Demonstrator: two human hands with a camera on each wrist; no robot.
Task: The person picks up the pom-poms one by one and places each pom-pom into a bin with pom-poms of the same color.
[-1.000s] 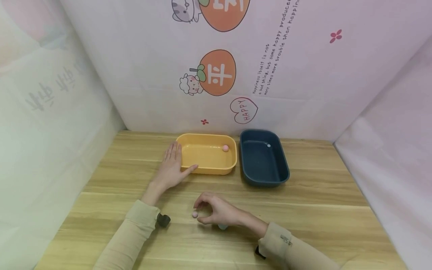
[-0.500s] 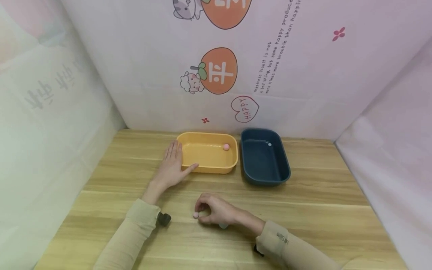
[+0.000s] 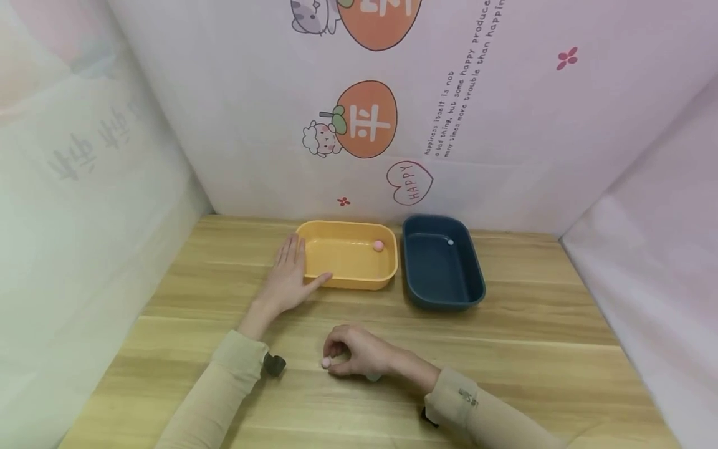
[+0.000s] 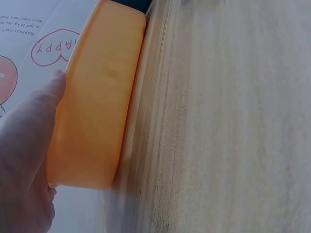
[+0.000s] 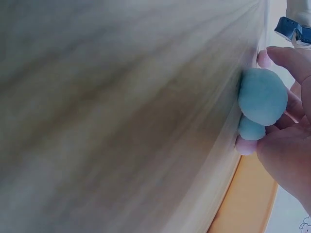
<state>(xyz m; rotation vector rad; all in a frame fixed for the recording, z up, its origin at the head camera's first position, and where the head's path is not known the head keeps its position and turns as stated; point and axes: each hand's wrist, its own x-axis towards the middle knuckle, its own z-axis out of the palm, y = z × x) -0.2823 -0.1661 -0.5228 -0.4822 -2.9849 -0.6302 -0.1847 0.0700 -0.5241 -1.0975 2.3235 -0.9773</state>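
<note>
My left hand (image 3: 285, 279) rests at the left end of the yellow tray (image 3: 350, 284), fingers straight along its side and thumb on the front rim. A pink ball (image 3: 378, 246) lies inside it. On the wooden table nearer me, my right hand (image 3: 361, 352) pinches a small pale pink ball (image 3: 326, 362) between the tips of thumb and curled forefinger. Beneath that hand, the right wrist view shows a larger teal ball (image 5: 263, 97), a smaller teal ball (image 5: 251, 128) and another pink ball (image 5: 246, 145). From the head, the hand hides most of these.
A dark blue tray (image 3: 443, 304) stands just right of the yellow one, with a small pale ball (image 3: 450, 242) in it. Printed cloth walls (image 3: 493, 193) close off the back and both sides of the wooden table (image 3: 533, 349).
My right thumb and forefinger have drawn together around the small pale pink ball, which they stood apart from a second ago. The left hand has stayed on the yellow tray.
</note>
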